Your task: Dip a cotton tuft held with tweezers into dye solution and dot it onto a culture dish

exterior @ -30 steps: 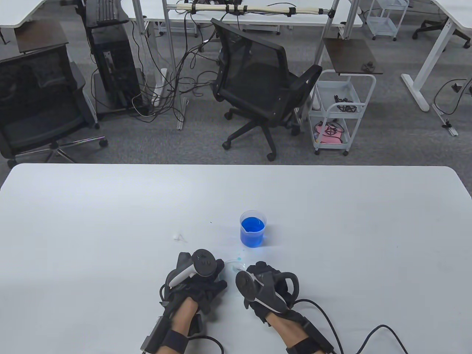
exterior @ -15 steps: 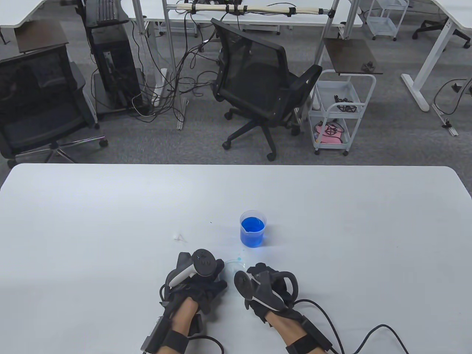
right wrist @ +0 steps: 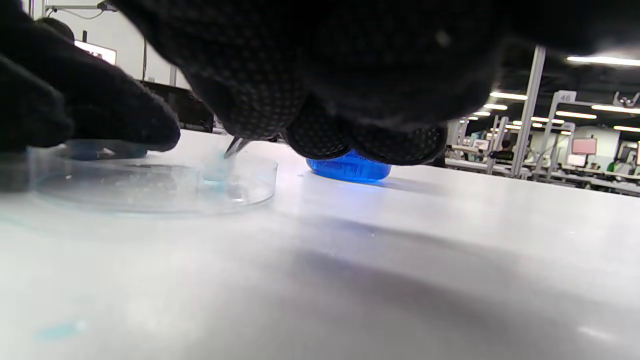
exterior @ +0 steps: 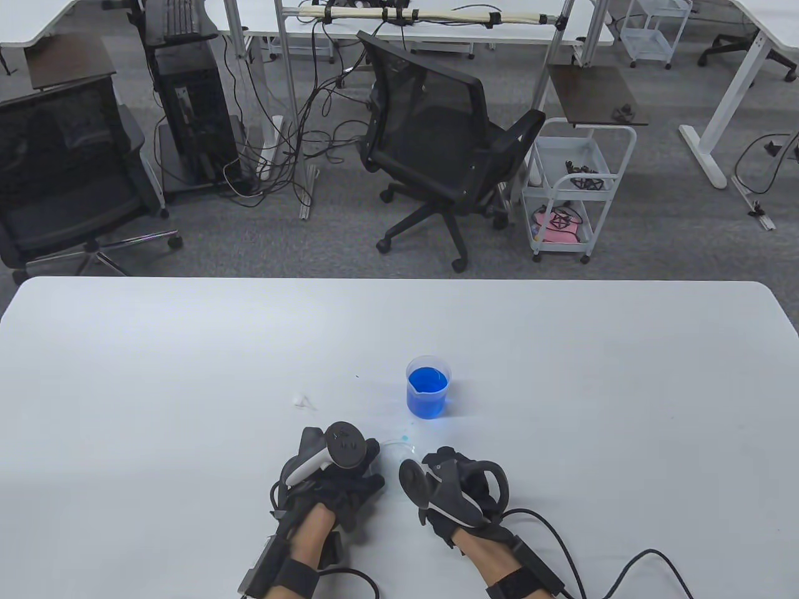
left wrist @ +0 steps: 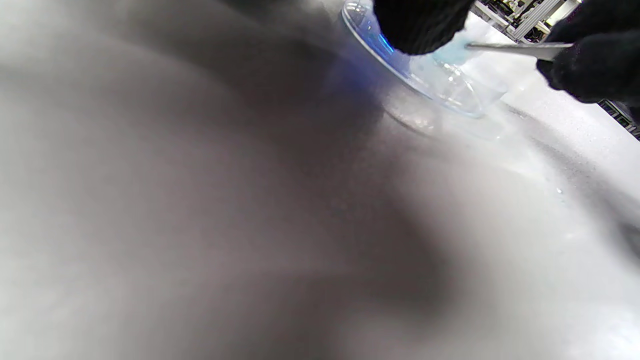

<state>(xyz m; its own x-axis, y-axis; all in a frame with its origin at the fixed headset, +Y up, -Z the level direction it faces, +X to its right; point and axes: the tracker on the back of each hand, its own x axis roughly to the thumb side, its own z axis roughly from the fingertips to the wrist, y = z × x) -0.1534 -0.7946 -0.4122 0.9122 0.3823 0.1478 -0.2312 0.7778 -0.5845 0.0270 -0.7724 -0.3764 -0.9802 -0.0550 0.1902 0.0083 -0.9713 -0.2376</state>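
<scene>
A clear culture dish [exterior: 396,447] lies on the white table between my hands. My left hand [exterior: 342,469] holds it by its left rim, with a fingertip [left wrist: 420,25] on the edge. My right hand [exterior: 454,485] pinches metal tweezers [left wrist: 520,48]. Their tip [right wrist: 235,146] holds a pale blue cotton tuft [right wrist: 217,170], which touches the floor of the dish [right wrist: 150,187]. A small beaker of blue dye [exterior: 428,387] stands upright just beyond the dish. The tweezers are hidden under my right hand in the table view.
A loose white cotton tuft [exterior: 303,400] lies to the left of the beaker. Faint blue specks [exterior: 404,435] mark the table by the dish. Glove cables [exterior: 624,561] trail off to the right near the front edge.
My right hand has shifted very slightly toward me with the tweezers. The left hand, the dish and the beaker have stayed put.
</scene>
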